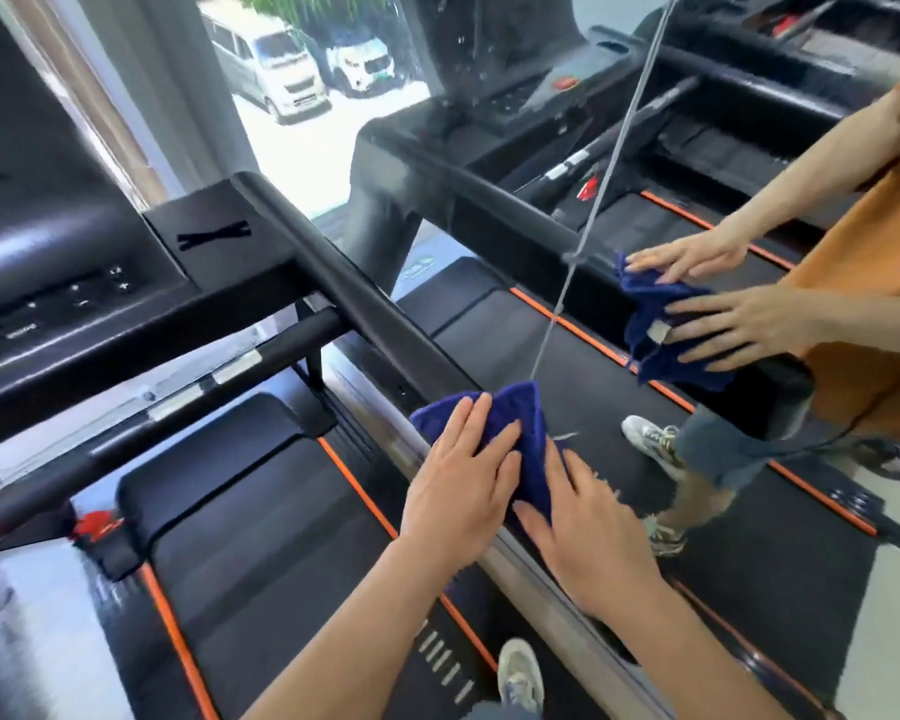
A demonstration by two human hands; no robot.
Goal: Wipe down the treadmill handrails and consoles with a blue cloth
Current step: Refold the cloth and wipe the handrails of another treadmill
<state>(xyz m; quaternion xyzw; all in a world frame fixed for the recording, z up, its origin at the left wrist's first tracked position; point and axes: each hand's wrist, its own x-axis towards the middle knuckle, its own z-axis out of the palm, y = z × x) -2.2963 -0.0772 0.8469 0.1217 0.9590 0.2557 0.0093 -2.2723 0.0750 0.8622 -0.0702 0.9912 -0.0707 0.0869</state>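
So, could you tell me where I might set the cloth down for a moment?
The belt between its orange stripes is bare. The handrail ahead of both hands is free. It is crowded where the left hand and right hand press the cloth.

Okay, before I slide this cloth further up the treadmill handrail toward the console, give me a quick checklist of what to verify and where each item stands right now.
1. Blue cloth draped over the handrail: ok, it straddles the rail.
2. Left hand flat on the cloth: ok, fingers spread on its left face.
3. Right hand on the cloth: ok, it presses the right side beside the mirror.
4. Rail path ahead to the console: ok, nothing lies on it.
5. Cloth clear of the console buttons: ok, it sits well short of them.
6. Treadmill switched off: cannot tell.
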